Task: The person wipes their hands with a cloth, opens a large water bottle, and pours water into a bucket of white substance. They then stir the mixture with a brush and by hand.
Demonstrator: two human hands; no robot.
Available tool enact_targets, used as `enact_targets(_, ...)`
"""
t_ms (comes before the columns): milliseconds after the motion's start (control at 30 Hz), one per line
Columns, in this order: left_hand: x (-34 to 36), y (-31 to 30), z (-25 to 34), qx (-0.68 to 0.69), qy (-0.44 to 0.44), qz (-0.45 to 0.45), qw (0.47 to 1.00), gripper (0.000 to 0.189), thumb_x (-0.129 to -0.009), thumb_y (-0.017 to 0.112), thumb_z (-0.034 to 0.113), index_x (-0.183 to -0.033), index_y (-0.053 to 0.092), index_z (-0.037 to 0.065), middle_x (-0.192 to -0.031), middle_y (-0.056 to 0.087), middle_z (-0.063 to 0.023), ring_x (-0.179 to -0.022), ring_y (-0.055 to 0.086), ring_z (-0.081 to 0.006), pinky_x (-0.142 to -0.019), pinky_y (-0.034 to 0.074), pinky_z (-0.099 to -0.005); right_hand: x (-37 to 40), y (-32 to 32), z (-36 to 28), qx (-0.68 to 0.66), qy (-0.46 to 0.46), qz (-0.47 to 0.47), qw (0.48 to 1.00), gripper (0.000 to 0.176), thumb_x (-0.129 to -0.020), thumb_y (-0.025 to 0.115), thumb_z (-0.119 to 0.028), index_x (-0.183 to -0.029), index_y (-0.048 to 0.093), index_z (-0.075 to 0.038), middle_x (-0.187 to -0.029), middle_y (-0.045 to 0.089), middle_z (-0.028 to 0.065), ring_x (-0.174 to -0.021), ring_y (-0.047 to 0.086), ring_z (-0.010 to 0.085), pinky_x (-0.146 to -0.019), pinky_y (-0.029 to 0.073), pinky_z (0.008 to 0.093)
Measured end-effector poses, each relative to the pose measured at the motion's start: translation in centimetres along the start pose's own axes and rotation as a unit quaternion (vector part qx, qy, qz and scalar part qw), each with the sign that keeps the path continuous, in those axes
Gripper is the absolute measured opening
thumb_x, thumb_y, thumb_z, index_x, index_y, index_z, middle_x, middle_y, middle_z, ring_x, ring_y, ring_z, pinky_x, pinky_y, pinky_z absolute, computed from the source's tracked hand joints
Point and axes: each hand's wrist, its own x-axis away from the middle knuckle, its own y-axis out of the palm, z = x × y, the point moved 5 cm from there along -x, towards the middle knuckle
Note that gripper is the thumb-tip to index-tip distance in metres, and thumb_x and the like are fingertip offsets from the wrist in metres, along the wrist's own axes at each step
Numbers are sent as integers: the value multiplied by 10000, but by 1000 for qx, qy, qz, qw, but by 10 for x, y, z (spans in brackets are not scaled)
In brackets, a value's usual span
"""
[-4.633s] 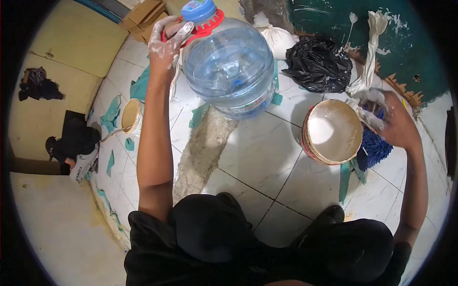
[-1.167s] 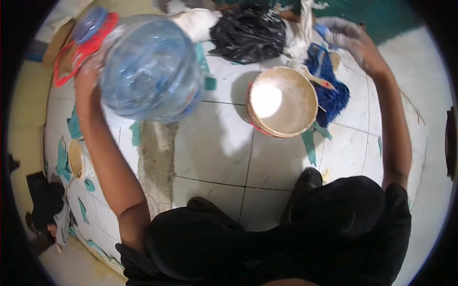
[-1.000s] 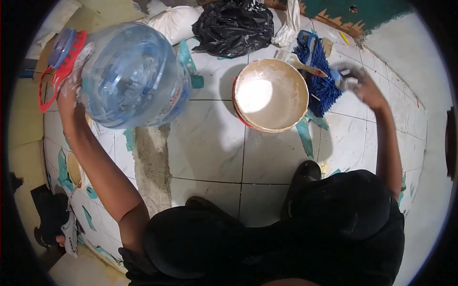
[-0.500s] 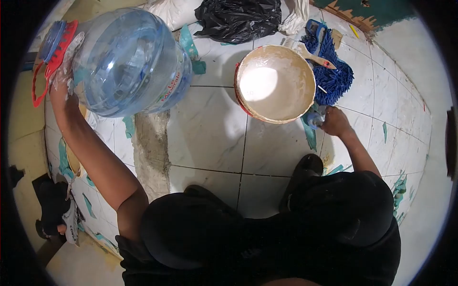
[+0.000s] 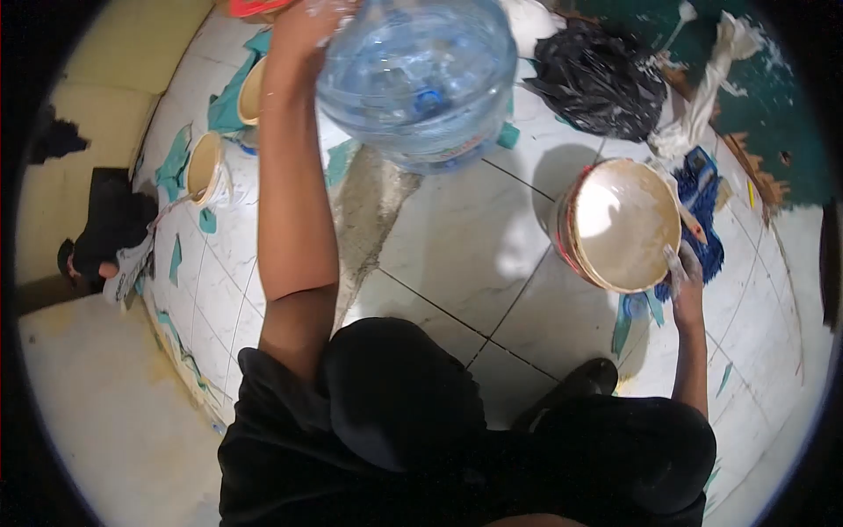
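Observation:
A large clear blue water jug [image 5: 421, 83] is at the top centre, upper part cut off by the frame edge. My left hand [image 5: 323, 22] is at its top left, beside the neck; its fingers are mostly out of view. To the right, a round bucket [image 5: 625, 226] with pale wet material inside leans slightly on the tiles. My right hand [image 5: 684, 269] is wrapped round its right rim, fingers smeared white. A brush [image 5: 691, 218] with a wooden handle lies by the rim, and a blue shaggy cloth [image 5: 708, 250] is behind it.
A black plastic bag [image 5: 600, 81] and white cloth [image 5: 713, 83] lie at the back. Smaller tubs [image 5: 205, 167] and torn green scraps stand at left on the tiled floor [image 5: 457, 255]. Another person [image 5: 110, 224] is at the far left.
The view has turned left. My right hand has gone from a small clear item on the floor to the bucket's rim. My left hand is still at the jug's neck end.

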Motion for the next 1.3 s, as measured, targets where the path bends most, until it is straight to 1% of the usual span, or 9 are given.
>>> enact_targets(233,34,50,73,-110,178,-43,977,293,-837,617,225,-1009,592,-11,-1003,612,-74,-876,561,-174,-781,443,-295,-1,-1,-8,-97,23,40,994,126,-906,511,-225,-903,537,-102,-813,546,-34,-692,513,50,-613,428,202)
enact_targets(333,18,44,43,-142,212,-98,962,295,-891,527,259,-1074,560,30,-1012,605,-76,-896,568,-176,-806,451,-314,-6,-3,5,-116,21,74,990,137,-897,515,-223,-938,543,-95,-852,566,-3,-744,533,77,-641,439,218)
enact_targets(533,8,12,2,-45,140,-63,987,308,-798,634,229,-1014,625,10,-933,623,-39,-837,562,-129,-738,441,-269,-15,-5,-3,-102,11,63,993,388,-910,469,-258,-1218,470,-21,-1236,446,76,-1079,485,183,-894,407,301)
enact_targets(633,41,37,49,-134,91,-11,987,267,-825,585,194,-1020,623,15,-944,619,-47,-848,558,-139,-756,436,-272,-27,-14,7,-50,-32,84,995,351,-910,469,-252,-1164,516,-15,-1173,478,80,-1093,454,162,-915,374,281)
enact_targets(733,35,31,40,-201,160,-59,965,275,-812,583,244,-975,638,29,-937,638,-80,-844,582,-176,-763,453,-309,-32,-16,7,36,-102,91,990,320,-903,480,-255,-1120,549,-30,-1102,516,68,-1027,478,155,-897,375,270)
enact_targets(867,29,47,49,-66,167,-48,983,342,-756,657,275,-992,640,29,-962,643,-79,-874,586,-172,-779,451,-310,-27,-6,-3,-108,-42,109,987,210,-869,557,-202,-1010,571,-46,-933,565,20,-857,517,108,-788,416,239)
enact_targets(967,49,85,95,-194,235,-98,947,346,-745,690,270,-976,638,17,-941,649,-72,-867,588,-156,-785,442,-316,-27,-2,-1,-140,11,106,984,174,-834,613,-165,-958,574,-49,-866,570,13,-772,521,85,-700,429,223)
enact_targets(1067,70,108,119,-244,225,-62,941,345,-714,736,261,-939,639,18,-900,657,-68,-828,594,-162,-790,431,-318,-32,0,1,-24,12,73,997,160,-853,588,-140,-974,559,-40,-945,583,28,-866,529,99,-787,419,242)
enact_targets(1300,80,132,120,-178,188,-67,964,470,-610,821,205,-965,604,-14,-922,653,-75,-821,589,-163,-799,447,-307,-27,1,12,-156,15,67,985,192,-833,612,-113,-992,537,-35,-935,594,39,-842,545,100,-763,439,246)
